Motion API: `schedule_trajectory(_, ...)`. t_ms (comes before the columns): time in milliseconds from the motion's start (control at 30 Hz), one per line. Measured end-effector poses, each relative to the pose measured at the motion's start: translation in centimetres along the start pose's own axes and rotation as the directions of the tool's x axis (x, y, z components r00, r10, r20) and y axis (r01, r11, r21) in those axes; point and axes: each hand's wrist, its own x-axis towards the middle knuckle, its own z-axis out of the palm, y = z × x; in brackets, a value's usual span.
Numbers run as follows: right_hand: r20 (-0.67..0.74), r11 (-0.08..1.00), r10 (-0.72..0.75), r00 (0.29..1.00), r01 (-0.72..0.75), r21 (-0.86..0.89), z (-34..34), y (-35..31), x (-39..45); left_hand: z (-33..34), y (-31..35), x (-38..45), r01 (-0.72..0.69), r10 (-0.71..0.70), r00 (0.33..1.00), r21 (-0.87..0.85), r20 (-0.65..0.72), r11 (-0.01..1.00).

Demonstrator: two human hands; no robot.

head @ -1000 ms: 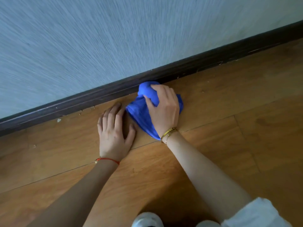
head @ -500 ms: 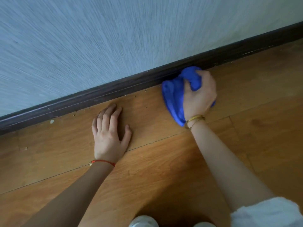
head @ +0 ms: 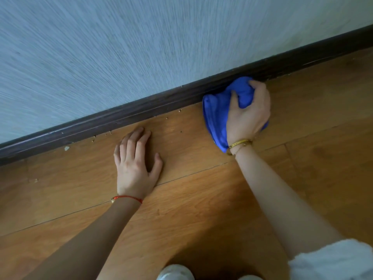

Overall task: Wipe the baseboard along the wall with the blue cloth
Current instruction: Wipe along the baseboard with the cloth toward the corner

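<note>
At centre right of the frame I see my right hand [head: 249, 116] with fingers curled around the bunched blue cloth [head: 217, 114], pressing it against the dark baseboard [head: 141, 110]. My left hand [head: 135, 164] rests on the wooden floor [head: 201, 209] at centre, fingers straight and slightly spread.

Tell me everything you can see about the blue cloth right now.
The blue cloth is a bright, solid blue, soft-looking fabric, bunched and creased rather than folded flat. The right hand grips it from above, fingers curled over its upper bunch and thumb pressed into a fold. That upper end is pushed against the dark baseboard, while the rest trails down across the wooden floor toward the wrist, part of it hidden under the hand. The left hand does not touch it.
</note>
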Motion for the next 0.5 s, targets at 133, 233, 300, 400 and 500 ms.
schedule_trajectory(133, 0.238, 0.938, -0.344, 0.908, 0.344, 0.045, 1.7, -2.9, -5.0, 0.1, -0.1, 0.0, 0.008, -0.008, 1.000, 0.005, -0.003, 1.000)
schedule_trajectory(233, 0.238, 0.949, -0.316, 0.919, 0.304, 0.087, 1.8, -3.2, -5.2, -0.1, -0.2, 0.0, 0.003, -0.003, 1.000, -0.005, 0.002, 1.000)
schedule_trajectory(300, 0.111, 0.990, -0.105, 0.988, 0.093, 0.103, 1.1, -1.9, -3.2, -0.2, -0.2, -0.1, -0.002, 0.002, 1.000, -0.008, 0.005, 1.000)
schedule_trajectory(400, -0.068, 0.992, 0.063, 0.996, -0.055, 0.115, 0.4, -0.4, -0.3, -0.1, -0.1, 0.0, 0.006, -0.006, 1.000, 0.003, 0.009, 1.000)
schedule_trajectory(500, 0.036, 0.995, -0.062, 0.997, 0.058, 0.087, 1.4, -2.2, -2.8, 0.0, 0.0, 0.1, 0.010, -0.010, 1.000, 0.004, -0.002, 1.000)
